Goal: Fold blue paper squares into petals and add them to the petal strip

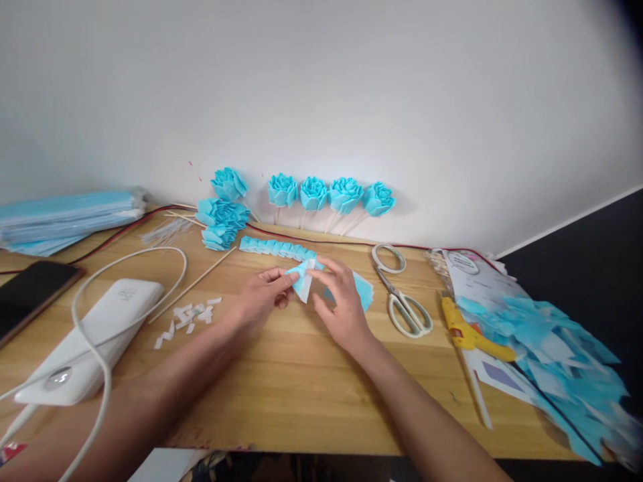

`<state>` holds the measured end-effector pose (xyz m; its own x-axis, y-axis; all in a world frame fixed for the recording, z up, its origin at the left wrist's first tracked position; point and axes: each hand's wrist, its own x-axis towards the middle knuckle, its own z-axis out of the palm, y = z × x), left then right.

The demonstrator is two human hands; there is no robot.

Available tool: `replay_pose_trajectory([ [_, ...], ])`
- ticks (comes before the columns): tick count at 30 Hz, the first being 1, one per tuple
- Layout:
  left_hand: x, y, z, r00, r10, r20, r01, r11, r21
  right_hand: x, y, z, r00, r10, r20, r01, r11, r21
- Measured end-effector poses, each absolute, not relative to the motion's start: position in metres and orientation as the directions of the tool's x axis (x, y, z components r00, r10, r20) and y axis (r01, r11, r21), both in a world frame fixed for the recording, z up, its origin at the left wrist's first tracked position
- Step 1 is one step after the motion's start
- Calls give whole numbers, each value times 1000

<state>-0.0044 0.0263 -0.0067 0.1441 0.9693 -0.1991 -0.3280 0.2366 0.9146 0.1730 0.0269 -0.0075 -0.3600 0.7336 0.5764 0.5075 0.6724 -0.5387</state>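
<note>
My left hand (pixel 264 294) pinches a folded piece of light blue fabric (pixel 299 269) between thumb and fingers. A white strip (pixel 304 288) runs along the right edge of this piece. My right hand (pixel 344 301) is at that edge, its fingertips touching or very close to the strip, with thumb and index finger apart. Behind the hands lies a row of folded blue petals (pixel 276 248). A flat blue fabric piece (pixel 362 291) lies on the table, partly covered by my right hand.
Blue fabric flowers on sticks (pixel 346 195) lean on the wall. Scissors (pixel 409 313) and a tape roll (pixel 388 258) lie right, near a yellow glue gun (pixel 469 333) and a fabric pile (pixel 562 361). Left are paper scraps (pixel 193 314), a power bank (pixel 95 341), a phone (pixel 30 294) and face masks (pixel 70 214).
</note>
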Motion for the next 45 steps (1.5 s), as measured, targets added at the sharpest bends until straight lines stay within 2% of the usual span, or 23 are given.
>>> replay_pose_trajectory([
  [3, -3, 25, -8, 149, 968, -202, -349, 243, 905, 171, 25, -7, -389, 699, 600, 518, 705, -485],
  [7, -1, 24, -8, 147, 967, -206, -325, 244, 914, 171, 25, -6, -390, 699, 600, 496, 708, -502],
  [17, 0, 24, -9, 130, 976, -175, -293, 206, 934, 169, 24, -10, -218, 840, 496, 379, 541, -751],
  [25, -1, 24, -12, 144, 978, -148, -279, 184, 943, 167, 28, -16, -224, 949, 224, 110, 253, -961],
  [28, -1, 25, -13, 143, 979, -146, -261, 180, 949, 167, 27, -16, -206, 967, 147, 104, 171, -980],
  [34, -1, 25, -13, 104, 986, -134, -136, 147, 980, 164, 26, -14, -177, 976, 126, 33, 134, -990],
  [39, -1, 26, -9, 108, 991, -82, -29, 86, 996, 161, 26, -10, -173, 984, 51, -12, 50, -999],
  [45, -1, 23, -7, 137, 990, -6, 83, -5, 997, 163, 26, -12, -184, 981, 65, 4, 67, -998],
])
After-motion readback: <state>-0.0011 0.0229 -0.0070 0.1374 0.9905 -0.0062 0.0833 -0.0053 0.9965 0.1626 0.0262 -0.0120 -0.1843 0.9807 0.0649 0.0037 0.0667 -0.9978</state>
